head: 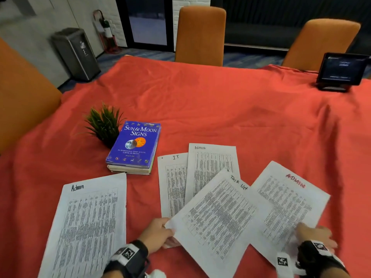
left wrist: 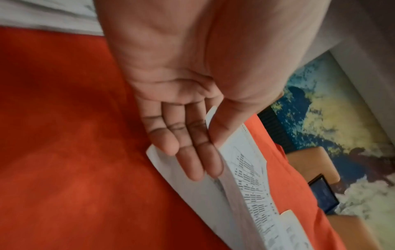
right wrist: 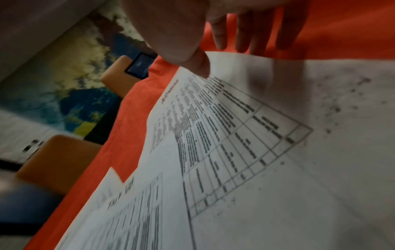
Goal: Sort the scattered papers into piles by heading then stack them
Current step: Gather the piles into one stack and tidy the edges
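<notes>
The "Task list" sheet lies fanned over the IT sheet and a black-headed ADMIN sheet. Its near-left corner is pinched by the left hand: thumb on top, straight fingers beneath. Just right of those fingers, the red-headed ADMIN sheet has its near edge lifted by the right hand, thumb pressing on top and fingers spread under it. Another Admin sheet lies apart, left of the left hand, on the red tablecloth. Beyond are a blue book and a small plant.
</notes>
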{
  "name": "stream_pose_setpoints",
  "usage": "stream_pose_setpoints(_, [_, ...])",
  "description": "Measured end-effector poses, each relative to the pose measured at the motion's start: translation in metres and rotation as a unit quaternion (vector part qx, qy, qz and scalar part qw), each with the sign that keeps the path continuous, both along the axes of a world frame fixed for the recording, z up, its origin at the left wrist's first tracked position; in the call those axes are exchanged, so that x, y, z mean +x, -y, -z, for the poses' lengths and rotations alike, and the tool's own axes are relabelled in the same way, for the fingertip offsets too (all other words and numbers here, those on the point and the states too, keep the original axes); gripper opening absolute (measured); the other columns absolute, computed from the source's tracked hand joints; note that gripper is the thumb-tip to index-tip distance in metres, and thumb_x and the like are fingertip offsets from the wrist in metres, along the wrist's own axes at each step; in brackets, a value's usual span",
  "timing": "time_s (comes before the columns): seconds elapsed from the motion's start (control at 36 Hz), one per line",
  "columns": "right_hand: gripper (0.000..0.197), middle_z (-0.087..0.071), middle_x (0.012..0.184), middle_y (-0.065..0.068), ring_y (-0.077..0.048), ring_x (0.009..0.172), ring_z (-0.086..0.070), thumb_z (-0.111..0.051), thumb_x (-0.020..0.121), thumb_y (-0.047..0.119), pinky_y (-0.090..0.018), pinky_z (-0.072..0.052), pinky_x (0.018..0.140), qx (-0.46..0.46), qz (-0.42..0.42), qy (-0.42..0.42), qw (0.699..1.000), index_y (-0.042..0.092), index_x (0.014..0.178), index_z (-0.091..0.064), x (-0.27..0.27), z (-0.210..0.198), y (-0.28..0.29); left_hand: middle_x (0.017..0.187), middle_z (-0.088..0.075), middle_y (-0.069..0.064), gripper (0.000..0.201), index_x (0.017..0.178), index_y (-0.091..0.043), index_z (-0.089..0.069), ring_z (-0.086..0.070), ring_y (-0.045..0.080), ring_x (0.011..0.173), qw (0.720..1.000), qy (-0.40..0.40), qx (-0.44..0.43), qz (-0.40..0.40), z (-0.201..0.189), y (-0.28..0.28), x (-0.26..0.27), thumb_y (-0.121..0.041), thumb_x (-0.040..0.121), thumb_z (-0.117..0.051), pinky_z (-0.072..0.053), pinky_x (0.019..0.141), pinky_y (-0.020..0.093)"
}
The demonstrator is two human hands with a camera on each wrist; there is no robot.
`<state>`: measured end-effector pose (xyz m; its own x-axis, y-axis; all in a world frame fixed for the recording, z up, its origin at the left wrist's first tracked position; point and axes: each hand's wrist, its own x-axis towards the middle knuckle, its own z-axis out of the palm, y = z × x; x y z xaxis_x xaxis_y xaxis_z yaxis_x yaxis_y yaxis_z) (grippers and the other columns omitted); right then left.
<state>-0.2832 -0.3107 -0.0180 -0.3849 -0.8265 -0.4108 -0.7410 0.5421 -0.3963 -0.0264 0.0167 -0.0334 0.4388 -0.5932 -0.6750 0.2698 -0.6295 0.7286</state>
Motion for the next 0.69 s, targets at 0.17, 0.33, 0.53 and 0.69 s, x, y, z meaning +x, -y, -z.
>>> stream_pose_setpoints(0.17, [0.069, -0.046, 0.133, -0.031, -0.048, 0.123, -0.044, -0.065, 0.082, 0.046, -0.055, -0.037, 0.104, -0.098, -0.099, 0.018, 0.990, 0.009, 0.136, -0.043, 0.028, -0.014, -0.021, 0.080, -0.073, 0.018, 0.018, 0.111, -0.008, -0.062, -0.070, 0.028, 0.072, 0.995, -0.007, -0.064, -0.074, -0.009, 0.018, -0.010, -0.004, 0.095, -0.054, -0.045, 0.048, 0.022])
stream_pose_setpoints(0.33, [0.065, -0.068, 0.098, -0.017, -0.029, 0.073, -0.067, -0.069, 0.081, 0.047, -0.033, -0.052, 0.060, 0.109, -0.109, 0.305, 0.940, 0.004, 0.127, -0.051, 0.052, -0.005, -0.046, 0.082, -0.075, 0.017, 0.020, 0.112, -0.013, -0.059, -0.073, 0.024, 0.077, 0.990, 0.007, -0.119, -0.069, -0.027, 0.050, -0.019, -0.003, 0.095, -0.054, -0.049, 0.055, 0.022])
stream_pose_setpoints(0.53, [0.020, -0.068, 0.100, -0.023, -0.037, 0.082, -0.066, -0.063, 0.082, -0.003, -0.037, -0.055, 0.068, 0.142, -0.105, 0.350, 0.920, -0.005, 0.102, -0.062, 0.051, -0.004, -0.040, 0.099, -0.072, -0.007, 0.026, 0.110, -0.027, -0.059, -0.068, 0.009, 0.085, 0.994, 0.042, -0.098, -0.020, -0.036, 0.076, -0.017, -0.013, 0.088, -0.064, -0.051, 0.070, 0.027])
stream_pose_setpoints(0.69, [0.006, -0.062, 0.082, -0.020, -0.031, 0.068, -0.057, -0.060, 0.080, -0.006, -0.038, -0.047, 0.065, 0.095, -0.113, 0.280, 0.949, -0.005, 0.086, -0.060, 0.022, 0.005, -0.025, 0.128, -0.057, 0.008, 0.051, 0.129, -0.019, -0.047, -0.060, 0.025, 0.108, 0.980, 0.134, 0.057, -0.137, -0.016, 0.097, 0.013, -0.026, 0.082, -0.067, -0.048, 0.095, 0.033])
